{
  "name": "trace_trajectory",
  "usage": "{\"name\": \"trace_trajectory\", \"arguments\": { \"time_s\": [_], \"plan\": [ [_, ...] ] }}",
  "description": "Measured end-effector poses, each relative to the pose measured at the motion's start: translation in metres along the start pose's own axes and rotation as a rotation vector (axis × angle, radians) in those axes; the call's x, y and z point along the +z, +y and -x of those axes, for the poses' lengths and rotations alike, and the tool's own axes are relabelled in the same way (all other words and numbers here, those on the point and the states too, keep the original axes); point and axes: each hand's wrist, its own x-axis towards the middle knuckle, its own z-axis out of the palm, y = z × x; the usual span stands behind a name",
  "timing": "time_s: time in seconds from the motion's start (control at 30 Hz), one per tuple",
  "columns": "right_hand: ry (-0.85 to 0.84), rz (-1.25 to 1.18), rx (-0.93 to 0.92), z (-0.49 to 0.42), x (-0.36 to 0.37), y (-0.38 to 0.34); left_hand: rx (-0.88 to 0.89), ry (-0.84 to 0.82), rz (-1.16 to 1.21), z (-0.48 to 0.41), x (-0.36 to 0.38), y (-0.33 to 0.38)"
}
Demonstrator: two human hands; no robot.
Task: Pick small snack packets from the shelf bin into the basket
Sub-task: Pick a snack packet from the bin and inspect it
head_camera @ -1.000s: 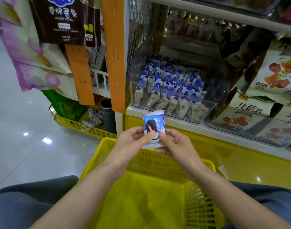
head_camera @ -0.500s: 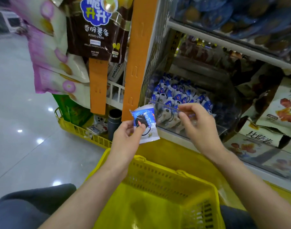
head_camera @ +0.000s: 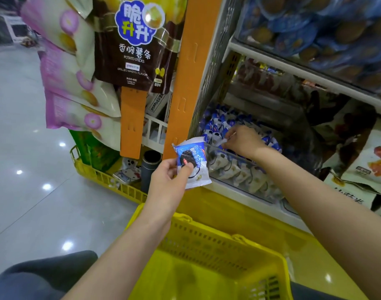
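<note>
The left hand (head_camera: 167, 178) pinches a blue snack packet (head_camera: 192, 161) upright, the yellow basket (head_camera: 206, 237) below that grip; the right hand (head_camera: 244, 141), inside the clear bin (head_camera: 228, 167), curls onto packets (head_camera: 215, 126), hold unclear.

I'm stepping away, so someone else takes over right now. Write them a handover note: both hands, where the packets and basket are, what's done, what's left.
Left hand pinches one snack packet, held up, not yet in the basket.
Right hand is inside the clear bin, fingertips on the stocked packets; grip unclear.
Done: one packet out of the bin. No packet shows in the basket.
Left: drop the held packet in, then pick more.
</note>
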Motion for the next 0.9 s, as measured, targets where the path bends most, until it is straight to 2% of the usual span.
{"name": "trace_trajectory", "arguments": {
  "time_s": [0.1, 0.23, 0.33, 0.43, 0.53, 0.6, 0.7, 0.77, 0.9],
  "plan": [
    [-0.010, 0.054, 0.034, -0.002, 0.002, 0.000, 0.002, -0.003, -0.004, 0.001, -0.001, 0.000],
    [0.038, -0.166, 0.050, 0.004, -0.003, -0.004, 0.026, 0.002, -0.023, 0.003, -0.004, 0.000],
    [0.212, -0.346, 0.038, 0.018, -0.017, -0.009, 0.066, 0.007, -0.025, 0.005, -0.005, 0.003],
    [0.452, -0.411, -0.116, 0.046, -0.040, -0.014, 0.142, -0.021, -0.019, 0.008, -0.005, 0.008],
    [0.549, -0.531, -0.247, 0.083, -0.057, -0.019, 0.179, -0.063, 0.031, 0.013, -0.003, 0.012],
    [0.497, -0.565, -0.258, 0.106, -0.060, -0.021, 0.208, -0.105, 0.051, 0.017, -0.003, 0.014],
    [0.292, -0.601, -0.192, 0.132, -0.051, -0.022, 0.240, -0.208, 0.058, 0.024, -0.001, 0.014],
    [0.150, -0.739, -0.137, 0.143, -0.041, -0.023, 0.243, -0.271, 0.053, 0.029, 0.001, 0.013],
    [0.005, -0.880, -0.071, 0.154, -0.028, -0.025, 0.099, -0.379, 0.105, 0.035, 0.000, 0.007]
  ]
}}
